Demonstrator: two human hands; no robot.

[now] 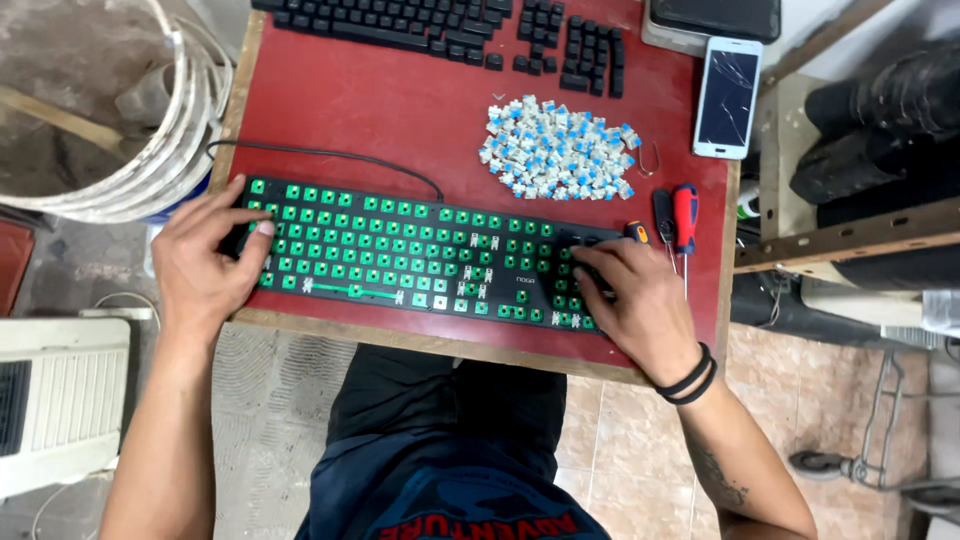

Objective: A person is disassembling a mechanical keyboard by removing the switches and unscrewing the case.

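Observation:
A black keyboard [420, 255] with its keycaps off and green switches showing lies along the near edge of a red table [380, 110]. My left hand [205, 265] grips the keyboard's left end, thumb on top. Over the right end rests my right hand [635, 300], with the fingers curled over the number-pad switches. I cannot tell whether those fingers pinch a switch or a small tool. Just behind the keyboard is a pile of loose blue-and-white key switches [558, 150].
A second black keyboard [450, 25] with keycaps lies at the table's far edge. A white phone with a cracked screen [728, 98] sits at the right, with a red-handled screwdriver [685, 220] and a small black tool [663, 215] below it. A white bucket [120, 110] stands left.

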